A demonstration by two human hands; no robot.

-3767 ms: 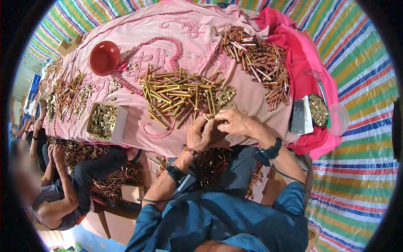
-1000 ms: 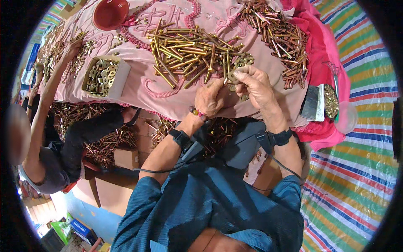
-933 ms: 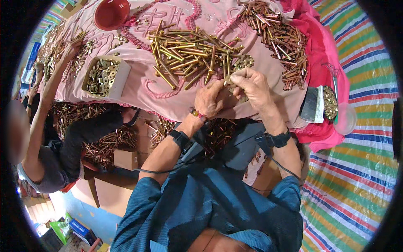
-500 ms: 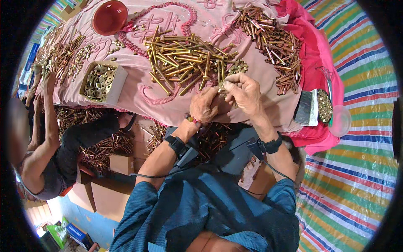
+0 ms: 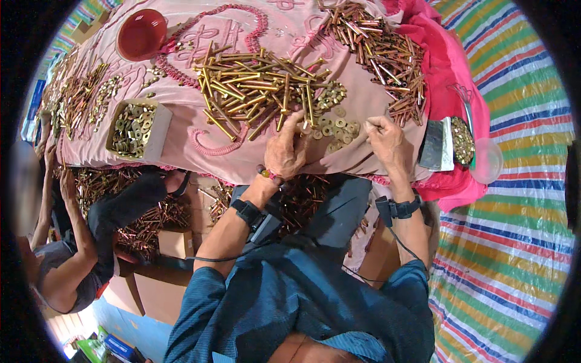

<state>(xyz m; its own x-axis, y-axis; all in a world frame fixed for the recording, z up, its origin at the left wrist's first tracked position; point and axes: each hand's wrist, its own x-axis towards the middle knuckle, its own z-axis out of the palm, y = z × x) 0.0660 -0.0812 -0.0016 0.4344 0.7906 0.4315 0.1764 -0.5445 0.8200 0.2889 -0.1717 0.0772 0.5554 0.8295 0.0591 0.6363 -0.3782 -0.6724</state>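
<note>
My left hand (image 5: 285, 151) is at the near edge of a heap of gold-coloured bolts (image 5: 245, 91). Its fingers are curled, with a small bright bit showing at the tips; whatever they grip is mostly hidden. To the right, my right hand (image 5: 388, 144) hovers over the pink cloth (image 5: 339, 160), thumb and finger pinched together; I cannot make out anything between them. Flat round washers (image 5: 340, 128) lie loose between my two hands. Just behind them sits a small cluster of nuts (image 5: 333, 95).
A second bolt pile (image 5: 378, 51) lies at the far right. At left stand an open box of washers (image 5: 134, 128) and a red bowl (image 5: 141, 35). A container of small metal parts (image 5: 463, 142) is at the right edge. Another person's arm (image 5: 78, 212) works at left.
My hands have come apart: the left moved slightly left toward the bolt heap, the right moved right. Washers they had covered now show. The other person's arms have shifted.
</note>
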